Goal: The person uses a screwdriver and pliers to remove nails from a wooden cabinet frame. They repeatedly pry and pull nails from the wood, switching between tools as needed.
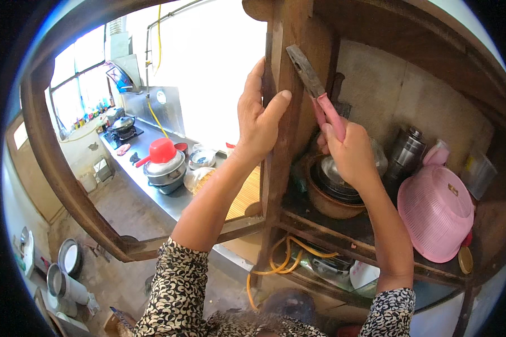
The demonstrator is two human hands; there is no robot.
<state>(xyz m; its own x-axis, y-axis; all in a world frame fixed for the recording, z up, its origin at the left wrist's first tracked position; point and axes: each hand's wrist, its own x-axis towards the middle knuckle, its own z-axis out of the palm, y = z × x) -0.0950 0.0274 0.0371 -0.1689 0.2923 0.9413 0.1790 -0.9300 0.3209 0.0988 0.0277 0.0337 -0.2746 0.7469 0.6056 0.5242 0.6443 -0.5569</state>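
Observation:
My right hand [348, 151] is closed round the pink handles of a pair of pliers [308, 73]. The dark metal jaws point up and left, at the upright wooden post [287, 118] of a cabinet; whether they touch it I cannot tell. My left hand [258, 121] grips the wooden door frame [271, 185] beside the post. Its thumb lies across the front, and the other fingers go partly out of sight behind the wood. The frame's large opening shows the kitchen beyond.
Inside the cabinet stand nested pots [337, 205], a steel flask [405, 151] and a pink plastic basket [436, 213]. A yellow hose [289, 264] loops below the shelf. Through the frame, a counter [171, 202] carries a red dipper [162, 150] on stacked pans.

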